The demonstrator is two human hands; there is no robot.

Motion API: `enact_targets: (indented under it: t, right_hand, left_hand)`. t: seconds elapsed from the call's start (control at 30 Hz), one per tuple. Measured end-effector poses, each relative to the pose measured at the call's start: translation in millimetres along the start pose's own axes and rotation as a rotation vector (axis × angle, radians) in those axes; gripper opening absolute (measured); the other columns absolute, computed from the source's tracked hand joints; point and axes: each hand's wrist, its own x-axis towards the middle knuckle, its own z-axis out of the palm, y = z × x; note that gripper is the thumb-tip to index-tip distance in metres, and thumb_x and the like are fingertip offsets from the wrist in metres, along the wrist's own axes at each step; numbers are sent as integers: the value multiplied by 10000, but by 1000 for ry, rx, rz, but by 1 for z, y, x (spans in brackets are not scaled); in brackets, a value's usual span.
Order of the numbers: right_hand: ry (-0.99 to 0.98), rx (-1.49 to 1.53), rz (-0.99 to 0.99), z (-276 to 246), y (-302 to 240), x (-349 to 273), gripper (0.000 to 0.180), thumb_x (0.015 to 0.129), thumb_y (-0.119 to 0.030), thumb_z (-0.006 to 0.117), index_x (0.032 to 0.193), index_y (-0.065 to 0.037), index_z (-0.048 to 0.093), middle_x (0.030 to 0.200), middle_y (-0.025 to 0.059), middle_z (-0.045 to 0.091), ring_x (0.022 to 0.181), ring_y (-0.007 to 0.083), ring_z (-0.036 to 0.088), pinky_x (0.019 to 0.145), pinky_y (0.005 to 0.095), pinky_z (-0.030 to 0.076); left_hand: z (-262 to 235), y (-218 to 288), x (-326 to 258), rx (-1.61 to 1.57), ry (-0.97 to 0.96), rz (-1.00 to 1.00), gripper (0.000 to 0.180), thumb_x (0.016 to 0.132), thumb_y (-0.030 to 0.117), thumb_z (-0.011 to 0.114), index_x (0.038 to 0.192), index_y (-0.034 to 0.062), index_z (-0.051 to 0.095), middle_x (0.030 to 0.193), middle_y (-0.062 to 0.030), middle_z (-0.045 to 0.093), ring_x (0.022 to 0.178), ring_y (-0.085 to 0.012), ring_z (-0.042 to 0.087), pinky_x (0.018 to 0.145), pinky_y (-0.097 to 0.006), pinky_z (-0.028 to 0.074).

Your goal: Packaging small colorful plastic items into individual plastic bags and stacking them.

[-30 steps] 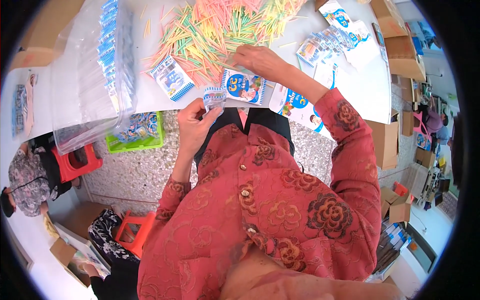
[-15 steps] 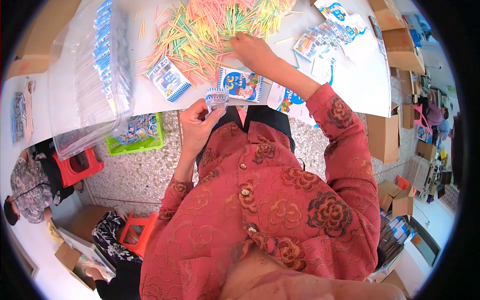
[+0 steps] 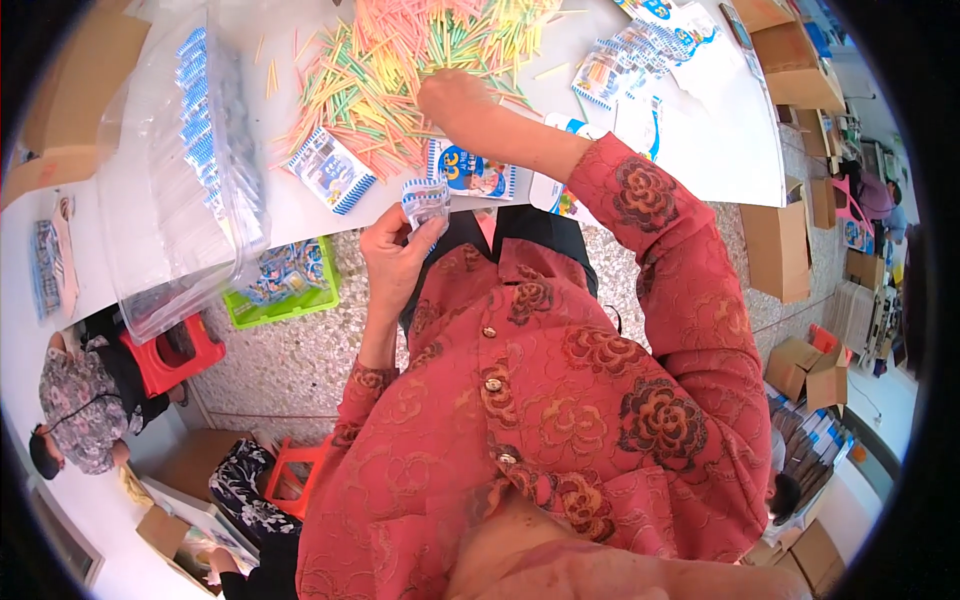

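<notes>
— Two hands, two jobs, as I read it. The left hand (image 3: 395,255) is closed in a pinch on a small blue-and-white packet (image 3: 425,198), thumb and fingertips gripping its lower edge, holding it up just off the near edge of the table (image 3: 700,130).

— And the other?

— The right hand (image 3: 455,98) is stretched out over the pile of coloured sticks (image 3: 400,60), knuckles up, fingers curled down into them. Whether it has any pinched I cannot tell; the fingertips are hidden.

— So how would you do this bit well?

— My judgement: keep the packet's mouth turned up and open toward the pile, held steady by its edges so the opening isn't squashed flat. Gather the sticks lying the same way, so they come up as a neat bundle rather than crossed.

— What lies around the hands?

— Just beyond the left hand, a printed card with a blue cartoon picture (image 3: 470,172) lies flat on the table, and another striped packet (image 3: 330,170) rests to its left at the foot of the pile. Further left sits a clear plastic bag of blue-edged packets (image 3: 190,170). Under the table edge stand a green crate (image 3: 285,285) and a red stool (image 3: 175,350), with cardboard boxes (image 3: 775,240) on the right.
</notes>
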Motion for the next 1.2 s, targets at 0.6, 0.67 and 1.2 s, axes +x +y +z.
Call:
enact_targets:
  t: [0.6, 0.67, 1.2]
  right_hand:
    - [97, -226, 46, 15, -3, -7, 147, 663, -68, 634, 803, -22, 634, 788, 106, 607, 802, 220, 613, 654, 277, 510]
    - [104, -178, 18, 12, -4, -6, 129, 671, -71, 625, 795, -34, 639, 781, 98, 615, 796, 212, 621, 631, 277, 508]
    - [205, -152, 38, 13, 5, -8, 130, 640, -51, 647, 769, -57, 662, 820, 84, 613, 772, 214, 614, 613, 286, 477]
  left_hand:
    - [6, 2, 0, 1, -47, 4, 198, 791, 22, 643, 982, -28, 623, 851, 3, 616, 739, -38, 521, 672, -190, 433]
    - [6, 0, 0, 17, -51, 4, 204, 792, 19, 642, 988, -29, 622, 856, 1, 617, 745, -40, 523, 677, -192, 434]
    - [5, -1, 3, 13, -51, -2, 233, 785, 22, 651, 1009, -32, 616, 888, -12, 622, 781, -57, 537, 703, -207, 439]
